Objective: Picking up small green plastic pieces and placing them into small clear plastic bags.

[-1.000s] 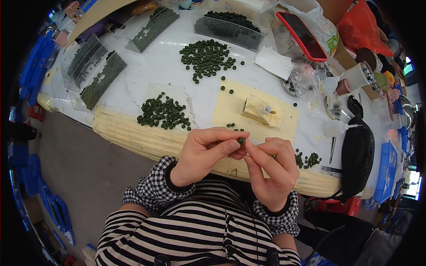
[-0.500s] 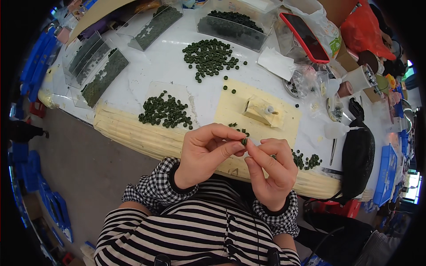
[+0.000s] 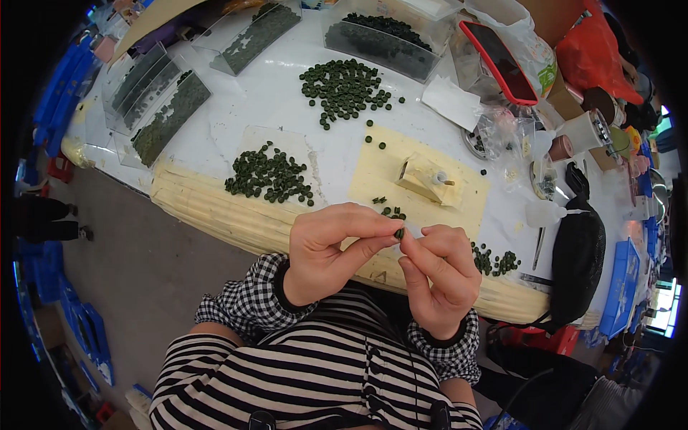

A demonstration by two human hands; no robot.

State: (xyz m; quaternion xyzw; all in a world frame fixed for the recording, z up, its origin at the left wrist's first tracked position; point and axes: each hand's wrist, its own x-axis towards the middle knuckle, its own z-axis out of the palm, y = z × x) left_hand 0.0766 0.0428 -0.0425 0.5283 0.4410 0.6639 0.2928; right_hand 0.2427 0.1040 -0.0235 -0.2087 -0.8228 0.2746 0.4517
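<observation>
Thumb and forefinger of my left hand are closed in a pinch on a small dark green disc. The forefinger tip of my right hand presses against that same disc from the right. Its other fingers are curled, the thumb stands a little below the disc, and whatever the palm holds is hidden. Just beyond the fingertips, a few green discs lie on a pale yellow sheet. A block wrapped in yellow tape, with a small peg sticking up, stands on this sheet.
Loose green discs form a left pile, a far pile and a small right group. Clear bins of discs stand behind. At right are a red-cased phone, tweezers, a squeeze bottle and a black bag.
My left fingertips have closed in over the disc, with the forefinger straighter and further right. The right hand has barely moved. The whole view has shifted slightly.
</observation>
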